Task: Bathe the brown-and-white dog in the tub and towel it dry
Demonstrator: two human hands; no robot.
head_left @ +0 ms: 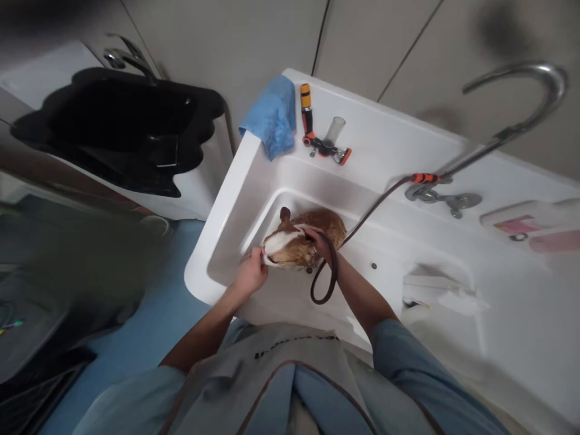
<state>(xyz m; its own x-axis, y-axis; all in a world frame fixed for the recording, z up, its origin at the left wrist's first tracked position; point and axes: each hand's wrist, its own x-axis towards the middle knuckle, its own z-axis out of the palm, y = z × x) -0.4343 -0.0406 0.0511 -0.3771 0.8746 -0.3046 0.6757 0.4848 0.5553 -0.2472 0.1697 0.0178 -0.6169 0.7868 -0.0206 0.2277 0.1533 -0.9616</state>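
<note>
A wet brown and white dog [290,241] is in the white tub [217,235], its head toward the left. My left hand [254,270] is closed at the dog's muzzle, fingers pressed together against it. On the dog's neck rests my right hand [318,240], wrapped round the end of a dark hose [335,272]. The hose loops below my right wrist, then runs up to the tap on the right. Whether water flows from its end I cannot tell.
A blue towel [274,118] hangs over the tub's back left corner. Beside it lies an orange and black spray nozzle [327,145]. A curved metal faucet [534,103] rises at the right, near pink bottles [553,240]. A black basin [113,127] stands at the left.
</note>
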